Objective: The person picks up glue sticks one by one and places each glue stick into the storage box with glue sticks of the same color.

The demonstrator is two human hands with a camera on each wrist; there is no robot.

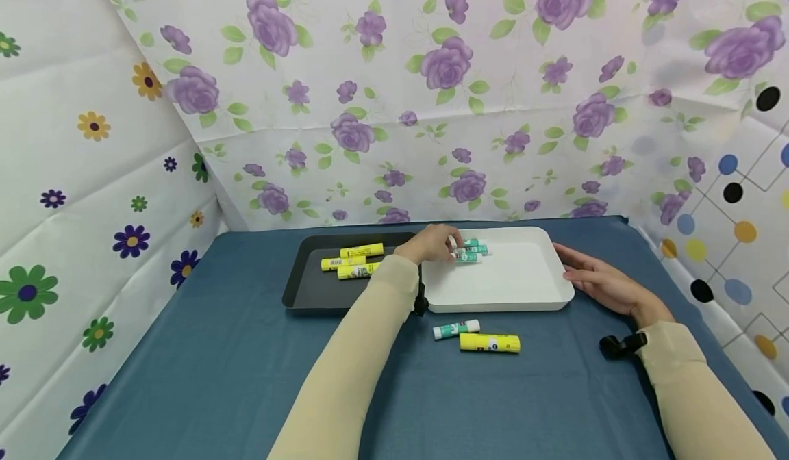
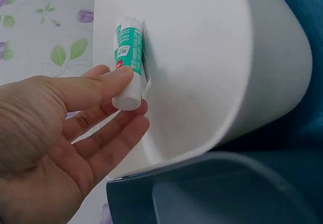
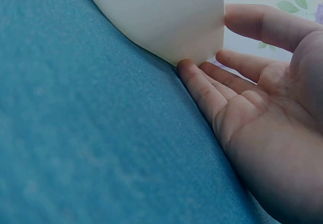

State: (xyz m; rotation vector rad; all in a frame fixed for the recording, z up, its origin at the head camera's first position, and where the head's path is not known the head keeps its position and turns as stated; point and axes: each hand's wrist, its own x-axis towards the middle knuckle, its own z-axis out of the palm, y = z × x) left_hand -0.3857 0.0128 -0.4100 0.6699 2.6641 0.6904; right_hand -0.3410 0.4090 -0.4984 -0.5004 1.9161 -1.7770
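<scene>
My left hand [image 1: 431, 243] reaches over the left end of the white tray [image 1: 524, 268]. Between thumb and fingers it pinches a white-and-green glue stick [image 2: 129, 52], seen up close in the left wrist view. More green-and-white glue sticks [image 1: 470, 258] lie in the tray by the fingertips, partly hidden behind the held one in the wrist view. At the tray's right side is my right hand [image 1: 600, 282], its fingers fairly straight. In the right wrist view the thumb [image 3: 247, 21] touches the tray's outer wall and the fingertips meet its lower corner.
A dark grey tray [image 1: 314, 289] stands against the white tray's left side, with 3 yellow glue sticks [image 1: 360, 250] in it. In front of the white tray, a green-and-white glue stick [image 1: 456, 329] and a yellow one [image 1: 490, 343] lie on the blue cloth [image 1: 524, 405]. Patterned curtains surround the table.
</scene>
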